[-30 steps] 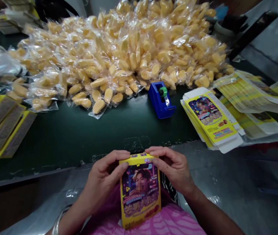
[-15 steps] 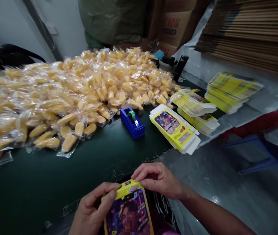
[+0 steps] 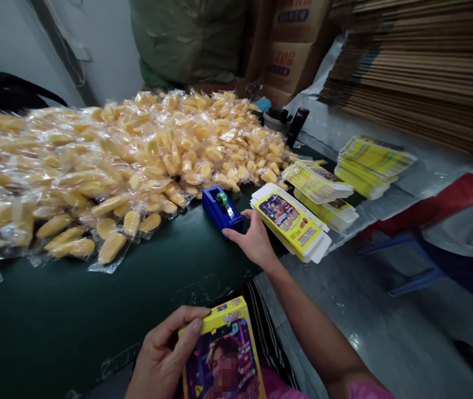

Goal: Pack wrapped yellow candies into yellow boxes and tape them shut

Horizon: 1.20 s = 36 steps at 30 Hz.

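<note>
My left hand [image 3: 169, 349] grips a yellow box [image 3: 223, 354] by its upper left edge, thumb on the printed front. The box has a dark picture panel, and its top end looks closed. My right hand [image 3: 253, 238] reaches over the table edge to a blue tape dispenser [image 3: 222, 208]. Its thumb and forefinger are spread at the dispenser's near end; the other fingers are mostly hidden. A roll of tape with a green core [image 3: 222, 198] sits in the dispenser. Just right of this hand lies a stack of flat yellow cartons [image 3: 292, 221].
A large heap of yellow pieces in clear wrappers [image 3: 136, 149] covers the back and left of the dark green table [image 3: 136, 299]. More flat carton stacks [image 3: 373, 166] lie at the right. Brown cardboard [image 3: 419, 72] is piled behind. A blue stool [image 3: 411, 260] stands on the floor.
My right hand has left the top of the box and moved forward to the tape dispenser. The left hand still holds the box. The view has shifted slightly.
</note>
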Tool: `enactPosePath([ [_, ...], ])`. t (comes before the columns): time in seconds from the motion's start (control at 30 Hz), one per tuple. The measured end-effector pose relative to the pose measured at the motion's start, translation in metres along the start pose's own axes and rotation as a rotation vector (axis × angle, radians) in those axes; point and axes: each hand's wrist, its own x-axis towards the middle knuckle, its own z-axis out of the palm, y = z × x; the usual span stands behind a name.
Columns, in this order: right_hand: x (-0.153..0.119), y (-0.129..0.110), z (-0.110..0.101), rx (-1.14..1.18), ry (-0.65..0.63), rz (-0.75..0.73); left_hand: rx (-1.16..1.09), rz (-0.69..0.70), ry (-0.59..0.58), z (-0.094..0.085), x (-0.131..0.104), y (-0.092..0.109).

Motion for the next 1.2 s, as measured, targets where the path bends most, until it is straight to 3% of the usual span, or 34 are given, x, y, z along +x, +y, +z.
enactPosePath([
  [0.27, 0.040, -0.030, -0.012, 0.073, -0.288, 0.298, -0.171, 0.063, -0.030, 0.005, -0.005, 0.007],
  [0.43, 0.034, -0.029, -0.006, 0.227, -0.242, 0.304, -0.185, 0.031, -0.149, -0.003, 0.003, 0.001],
  [0.63, 0.019, -0.013, -0.005, 0.432, -0.094, 0.183, -0.224, 0.028, -0.111, -0.005, 0.006, -0.002],
  [0.83, -0.003, 0.000, -0.003, 0.379, 0.030, 0.068, -0.151, 0.033, -0.182, -0.012, 0.017, -0.003],
  [1.03, -0.014, 0.007, -0.004, 0.361, -0.093, 0.205, -0.148, 0.016, -0.147, -0.007, 0.021, -0.003],
  [1.2, 0.004, 0.013, -0.004, 0.332, -0.177, 0.303, -0.158, 0.006, -0.145, -0.006, 0.023, -0.002],
])
